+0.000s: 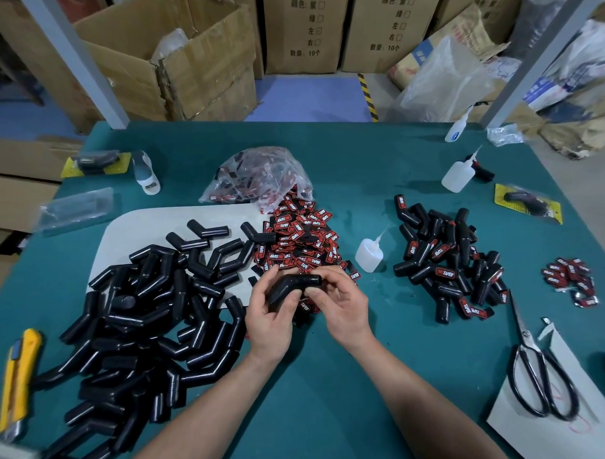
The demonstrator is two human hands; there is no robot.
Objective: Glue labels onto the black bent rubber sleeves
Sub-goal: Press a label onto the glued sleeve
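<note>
Gripped between left hand (270,315) and right hand (341,308): one sleeve (294,284), no label showing. Rightward, labelled pile (447,265) done; leftward, larger unlabelled heap (136,330) waiting.

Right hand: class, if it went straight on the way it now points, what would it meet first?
The right hand points forward and left, gripping the black bent sleeve with the left hand. Beyond that, it would probably meet the label heap first; its height above the table is unclear.

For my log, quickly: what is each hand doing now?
Left hand: grips the sleeve.
Right hand: pinches the same sleeve's other end.
</note>
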